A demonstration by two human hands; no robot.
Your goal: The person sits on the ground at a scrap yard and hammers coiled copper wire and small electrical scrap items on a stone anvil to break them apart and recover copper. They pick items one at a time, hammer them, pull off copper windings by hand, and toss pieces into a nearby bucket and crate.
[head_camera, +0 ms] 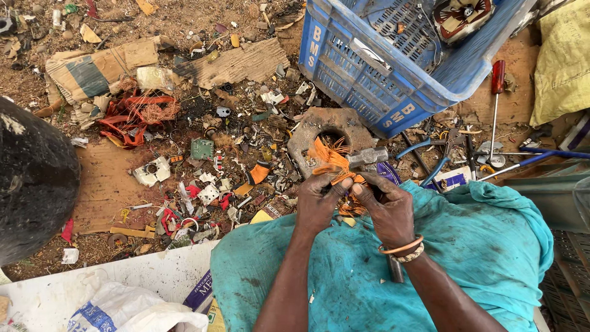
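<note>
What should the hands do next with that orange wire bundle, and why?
Probably pull a little more of the orange wire bundle loose. Both the left hand and the right hand pinch it between the fingertips, and many strands stick out tangled over the metal block, so it looks only partly freed.

The ground was bare brown dirt (pixel 184 15) in flat daylight, strewn with torn brown cardboard sheets (pixel 236 61) and small scraps. A blue slatted plastic crate (pixel 369 80) stood behind, a yellow woven sack (pixel 562 61) beside it.
</note>
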